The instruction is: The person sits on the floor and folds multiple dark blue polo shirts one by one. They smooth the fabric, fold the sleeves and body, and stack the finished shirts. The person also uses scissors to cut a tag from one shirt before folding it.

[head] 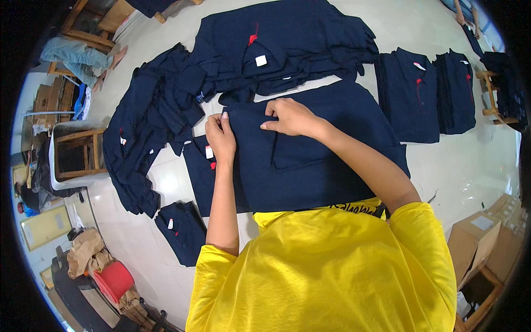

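Note:
A navy garment lies spread in front of me, over other folded dark cloth. A raised rectangular outline shows in its middle. At its upper left corner, my left hand pinches the edge between thumb and fingers. Above the cloth's upper middle is my right hand, its index finger bent and its thumb apart from it; dark fabric shows in the gap. Under the left forearm lies a folded navy polo shirt with a white tag and a red mark, partly hidden by the spread garment.
Beyond is a pile of navy shirts; a crumpled heap curves along the left. Folded stacks stand right, another folded shirt lower left. Cardboard boxes are at lower right. Another person's legs show upper left.

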`<state>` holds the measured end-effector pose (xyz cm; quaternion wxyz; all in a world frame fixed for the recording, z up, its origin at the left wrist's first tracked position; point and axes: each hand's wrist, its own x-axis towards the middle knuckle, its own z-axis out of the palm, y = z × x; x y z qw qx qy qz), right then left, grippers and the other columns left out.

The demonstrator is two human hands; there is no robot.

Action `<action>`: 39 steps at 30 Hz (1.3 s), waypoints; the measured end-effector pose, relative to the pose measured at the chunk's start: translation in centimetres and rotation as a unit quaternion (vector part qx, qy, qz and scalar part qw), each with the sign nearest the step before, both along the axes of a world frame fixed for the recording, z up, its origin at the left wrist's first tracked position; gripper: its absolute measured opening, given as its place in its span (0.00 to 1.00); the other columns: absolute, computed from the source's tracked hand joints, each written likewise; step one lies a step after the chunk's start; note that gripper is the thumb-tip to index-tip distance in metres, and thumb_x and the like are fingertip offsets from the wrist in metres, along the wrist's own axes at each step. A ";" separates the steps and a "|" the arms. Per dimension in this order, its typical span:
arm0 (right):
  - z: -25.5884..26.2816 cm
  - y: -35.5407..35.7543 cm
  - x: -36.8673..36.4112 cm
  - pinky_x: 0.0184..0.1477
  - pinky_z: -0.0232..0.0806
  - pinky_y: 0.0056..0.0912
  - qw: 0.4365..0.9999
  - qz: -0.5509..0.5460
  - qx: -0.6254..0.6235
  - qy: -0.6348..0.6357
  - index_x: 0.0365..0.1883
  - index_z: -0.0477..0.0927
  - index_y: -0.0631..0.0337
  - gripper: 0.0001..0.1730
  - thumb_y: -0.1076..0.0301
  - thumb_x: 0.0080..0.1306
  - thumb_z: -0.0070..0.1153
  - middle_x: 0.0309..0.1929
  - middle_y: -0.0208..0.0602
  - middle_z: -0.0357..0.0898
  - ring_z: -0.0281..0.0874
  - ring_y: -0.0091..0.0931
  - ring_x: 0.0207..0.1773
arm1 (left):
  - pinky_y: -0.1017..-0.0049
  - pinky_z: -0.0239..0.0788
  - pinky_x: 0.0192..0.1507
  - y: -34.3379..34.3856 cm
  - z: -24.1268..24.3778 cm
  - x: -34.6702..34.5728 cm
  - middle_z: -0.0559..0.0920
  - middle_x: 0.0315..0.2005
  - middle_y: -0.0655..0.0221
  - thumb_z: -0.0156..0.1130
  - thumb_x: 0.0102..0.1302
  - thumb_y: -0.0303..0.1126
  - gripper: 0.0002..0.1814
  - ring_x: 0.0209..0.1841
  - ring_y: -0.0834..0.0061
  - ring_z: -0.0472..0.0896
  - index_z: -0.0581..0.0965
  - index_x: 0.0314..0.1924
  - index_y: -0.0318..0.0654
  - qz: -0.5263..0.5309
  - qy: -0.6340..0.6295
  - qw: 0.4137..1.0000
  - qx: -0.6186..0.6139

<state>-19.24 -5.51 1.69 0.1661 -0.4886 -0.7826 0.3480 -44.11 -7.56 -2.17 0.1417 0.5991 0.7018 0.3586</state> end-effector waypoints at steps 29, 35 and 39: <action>5.2 -11.1 -1.7 0.69 0.69 0.49 0.934 0.352 0.059 -0.020 0.51 0.87 0.63 0.19 0.59 0.70 0.67 0.58 0.45 0.81 0.78 0.40 0.65 | 0.57 0.56 0.79 -19.5 5.8 -6.0 0.76 0.71 0.53 0.55 0.68 0.22 0.18 0.73 0.54 0.73 0.80 0.57 0.34 -0.134 -0.073 0.985 -0.082; 2.2 -13.3 -3.7 0.84 0.47 0.62 0.947 0.247 0.194 -0.073 0.79 0.69 0.57 0.39 0.46 0.77 0.58 0.84 0.45 0.61 0.52 0.39 0.87 | 0.47 0.29 0.85 -18.1 1.9 2.0 0.49 0.86 0.49 0.37 0.87 0.43 0.34 0.88 0.46 0.40 0.55 0.85 0.34 -0.115 -0.012 0.986 -0.116; 0.5 -13.7 -2.7 0.87 0.29 0.68 0.950 0.252 0.120 -0.137 0.88 0.54 0.50 0.46 0.38 0.81 0.49 0.92 0.34 0.43 0.32 0.36 0.93 | 0.43 0.27 0.84 -17.7 0.6 2.4 0.46 0.87 0.49 0.34 0.87 0.48 0.36 0.88 0.44 0.39 0.53 0.85 0.35 -0.104 0.030 0.988 -0.112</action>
